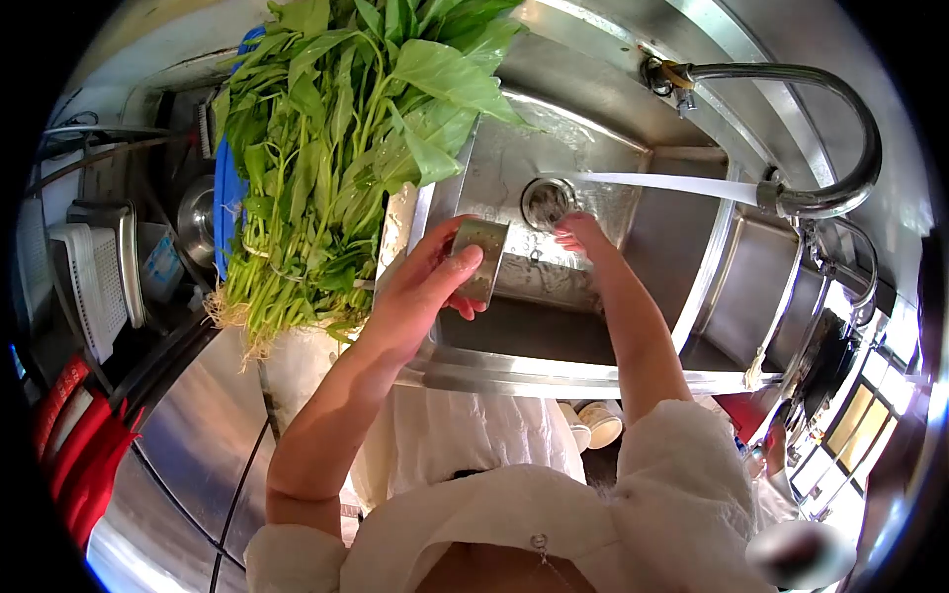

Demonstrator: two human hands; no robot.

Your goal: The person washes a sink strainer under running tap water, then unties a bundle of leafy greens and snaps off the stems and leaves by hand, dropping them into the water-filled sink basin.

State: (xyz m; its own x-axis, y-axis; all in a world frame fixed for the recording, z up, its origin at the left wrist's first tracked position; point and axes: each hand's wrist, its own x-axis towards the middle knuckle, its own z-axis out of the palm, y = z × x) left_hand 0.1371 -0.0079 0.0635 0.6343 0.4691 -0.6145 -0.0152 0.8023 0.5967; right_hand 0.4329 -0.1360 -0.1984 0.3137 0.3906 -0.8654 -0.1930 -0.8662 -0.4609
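Note:
My left hand (pixel 427 282) is closed around a sink strainer (pixel 480 259), a short grey metal cylinder speckled with small dots, held above the near left part of the steel sink (pixel 554 341). Its thumb presses on the outer wall. My right hand (pixel 581 233) reaches low into the basin beside the round drain (pixel 547 204). The fingers there look apart and hold nothing that I can see, though they are small and partly blurred. From the curved faucet (pixel 820 201) a stream of water (pixel 672 186) runs across toward the drain, just beyond the right hand.
A big bundle of leafy greens (pixel 326 158) with roots lies left of the sink, against a blue container (pixel 228 198). A second basin (pixel 741 272) adjoins on the right. White baskets (pixel 91 282) and red cloth (pixel 87 455) are at far left.

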